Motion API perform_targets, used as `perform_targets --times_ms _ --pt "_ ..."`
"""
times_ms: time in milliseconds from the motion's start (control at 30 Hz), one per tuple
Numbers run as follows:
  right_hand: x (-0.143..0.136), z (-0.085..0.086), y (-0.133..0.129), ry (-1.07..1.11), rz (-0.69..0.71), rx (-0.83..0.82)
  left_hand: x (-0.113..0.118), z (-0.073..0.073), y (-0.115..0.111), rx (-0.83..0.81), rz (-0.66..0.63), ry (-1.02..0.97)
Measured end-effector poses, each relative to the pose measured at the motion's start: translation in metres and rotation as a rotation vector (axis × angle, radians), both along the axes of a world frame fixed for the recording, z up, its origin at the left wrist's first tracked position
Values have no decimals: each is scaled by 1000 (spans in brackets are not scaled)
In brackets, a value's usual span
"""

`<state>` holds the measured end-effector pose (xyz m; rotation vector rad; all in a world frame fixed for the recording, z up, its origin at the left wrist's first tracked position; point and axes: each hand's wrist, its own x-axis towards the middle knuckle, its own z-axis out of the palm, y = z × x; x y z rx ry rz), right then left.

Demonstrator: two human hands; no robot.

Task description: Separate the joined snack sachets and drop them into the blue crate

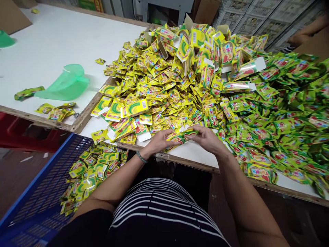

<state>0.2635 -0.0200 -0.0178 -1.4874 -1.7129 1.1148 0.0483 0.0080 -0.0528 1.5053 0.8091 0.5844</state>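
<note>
My left hand (pixel 160 140) is closed around a small yellow carton (pixel 172 137) at the table's front edge. My right hand (pixel 207 139) pinches a green candy packet (pixel 189 133) against the carton's right end; how far the packet sits inside cannot be made out. Just left of my left hand lie several flat yellow cartons (pixel 135 108) with white flaps. Behind both hands spreads a heap of small yellow packets (pixel 164 79). A mound of green packets (pixel 282 113) covers the table to the right of my right hand.
Open yellow cartons (pixel 204 51) are piled on the heap's far side. A translucent green scoop (pixel 68 84) rests on the white table (pixel 51 37). Below left, a blue crate (pixel 38 192) holds filled-looking cartons (pixel 92 175). Another person's arm (pixel 309 31) shows at the far right.
</note>
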Motion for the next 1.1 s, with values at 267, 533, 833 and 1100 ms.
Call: perform_targets --times_ms 267,533,833,1100 --pt "-4 6 2 -116 -102 10 2 -3 -2 -85 51 -112" --pt "-22 2 2 50 -113 17 5 -7 -2 -116 116 -114" --pt "-30 -1 0 71 -199 107 5 -5 -3 -177 227 -149" --pt "-32 4 7 -7 -141 109 5 -5 -2 -161 181 -106"
